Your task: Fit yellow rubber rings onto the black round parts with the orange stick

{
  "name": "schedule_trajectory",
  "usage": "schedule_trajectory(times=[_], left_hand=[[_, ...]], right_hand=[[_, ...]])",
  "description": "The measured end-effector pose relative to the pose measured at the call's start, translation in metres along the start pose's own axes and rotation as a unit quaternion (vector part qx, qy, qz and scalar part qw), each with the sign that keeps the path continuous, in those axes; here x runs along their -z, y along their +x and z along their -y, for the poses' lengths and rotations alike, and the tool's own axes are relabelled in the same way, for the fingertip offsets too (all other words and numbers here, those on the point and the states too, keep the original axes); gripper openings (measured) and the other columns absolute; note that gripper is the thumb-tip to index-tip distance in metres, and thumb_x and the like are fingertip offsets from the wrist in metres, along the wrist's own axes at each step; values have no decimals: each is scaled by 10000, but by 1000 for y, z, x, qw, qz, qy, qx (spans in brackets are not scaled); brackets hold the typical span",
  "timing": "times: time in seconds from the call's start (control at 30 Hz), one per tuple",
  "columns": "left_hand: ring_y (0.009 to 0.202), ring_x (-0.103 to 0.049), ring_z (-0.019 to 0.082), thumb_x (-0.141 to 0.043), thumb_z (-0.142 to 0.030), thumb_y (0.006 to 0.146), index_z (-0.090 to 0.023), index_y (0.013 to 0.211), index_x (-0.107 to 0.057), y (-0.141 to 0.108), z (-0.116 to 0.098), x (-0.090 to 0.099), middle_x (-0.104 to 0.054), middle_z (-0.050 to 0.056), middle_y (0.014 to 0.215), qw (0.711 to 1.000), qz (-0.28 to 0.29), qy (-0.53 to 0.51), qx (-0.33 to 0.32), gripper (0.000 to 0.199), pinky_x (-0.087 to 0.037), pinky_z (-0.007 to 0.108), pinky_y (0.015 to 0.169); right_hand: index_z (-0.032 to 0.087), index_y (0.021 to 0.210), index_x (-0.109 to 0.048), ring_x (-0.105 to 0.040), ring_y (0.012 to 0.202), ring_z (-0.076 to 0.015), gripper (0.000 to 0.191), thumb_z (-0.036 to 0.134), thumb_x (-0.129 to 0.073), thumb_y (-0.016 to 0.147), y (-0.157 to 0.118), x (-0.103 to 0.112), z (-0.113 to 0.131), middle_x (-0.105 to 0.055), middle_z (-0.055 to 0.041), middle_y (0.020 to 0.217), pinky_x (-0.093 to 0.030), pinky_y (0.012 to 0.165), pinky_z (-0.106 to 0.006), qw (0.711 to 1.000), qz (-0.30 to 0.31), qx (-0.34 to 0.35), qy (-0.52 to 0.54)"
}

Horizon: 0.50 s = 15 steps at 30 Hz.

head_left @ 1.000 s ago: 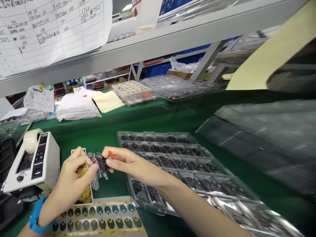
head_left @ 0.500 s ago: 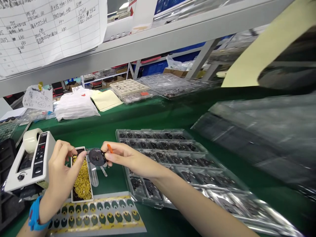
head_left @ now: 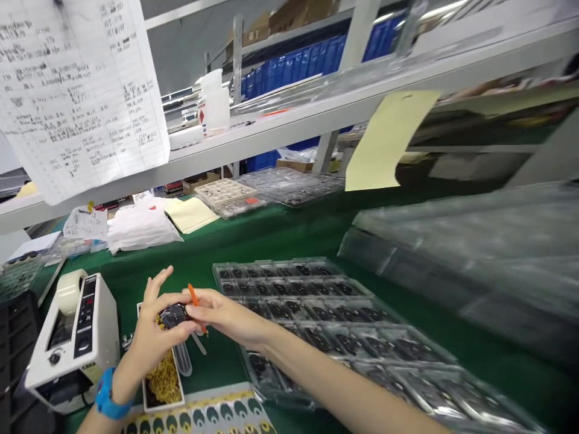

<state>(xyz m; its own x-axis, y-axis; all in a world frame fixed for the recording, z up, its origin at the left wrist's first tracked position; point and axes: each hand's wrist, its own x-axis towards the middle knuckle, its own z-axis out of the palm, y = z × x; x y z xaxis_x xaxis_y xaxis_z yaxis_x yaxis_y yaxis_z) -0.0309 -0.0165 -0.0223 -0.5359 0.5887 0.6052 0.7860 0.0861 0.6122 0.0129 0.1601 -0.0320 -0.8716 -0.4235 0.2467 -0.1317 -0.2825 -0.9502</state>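
A small dark, rounded part is held between my two hands above a narrow white box. My left hand has thumb and index finger closed on its sides, with the other fingers raised. My right hand pinches the part's right edge and also holds a thin orange stick-like tool, which slants between its fingers. Yellow rings fill the box below my left hand. A clear narrow strip and a pale thin stick lie beside it.
A white tape dispenser stands at the left. Clear compartment trays with black parts spread to the right. A sheet of yellow-edged stickers lies in front. A shelf beam crosses above, with yellow paper hanging from it.
My left hand has moved right and closed on the dark part, which was in my right hand alone. The part is now tilted. The camera view has tipped upward.
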Motion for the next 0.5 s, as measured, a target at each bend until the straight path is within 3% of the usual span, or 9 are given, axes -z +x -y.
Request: schedule_trajectory(times=[0.13,0.4,0.5], left_hand=[[1383,-350,370,-689,-264,800,-255,1025,-669,-1,2,4,-415,139,1477,999,20,42,-20,226,-60,713,1124],[1335,-438,332,-612,-191,865,-254,1043,-623,-3,9,1,-491,127,1421,993,-15,75,-94,189,-143,706,1124],[1372,-374,363,-711,-245,818,-278,1248,-552,-1,7,2,-443,141,1461,992,8,103,-67,460,-103,716,1122]], right_hand=[[139,858,-548,-363,558,-67,530,630,-720,758,5,-5,-4,-430,39,662,-261,502,-204,1000,-9,13,14],[157,813,-514,-395,534,-62,654,759,-706,642,6,-12,-4,-447,52,619,-318,506,-188,999,-42,5,-32],[162,802,-502,-430,530,-70,663,791,-655,656,7,-4,-3,-464,52,613,-353,506,-194,995,-50,-6,-83]])
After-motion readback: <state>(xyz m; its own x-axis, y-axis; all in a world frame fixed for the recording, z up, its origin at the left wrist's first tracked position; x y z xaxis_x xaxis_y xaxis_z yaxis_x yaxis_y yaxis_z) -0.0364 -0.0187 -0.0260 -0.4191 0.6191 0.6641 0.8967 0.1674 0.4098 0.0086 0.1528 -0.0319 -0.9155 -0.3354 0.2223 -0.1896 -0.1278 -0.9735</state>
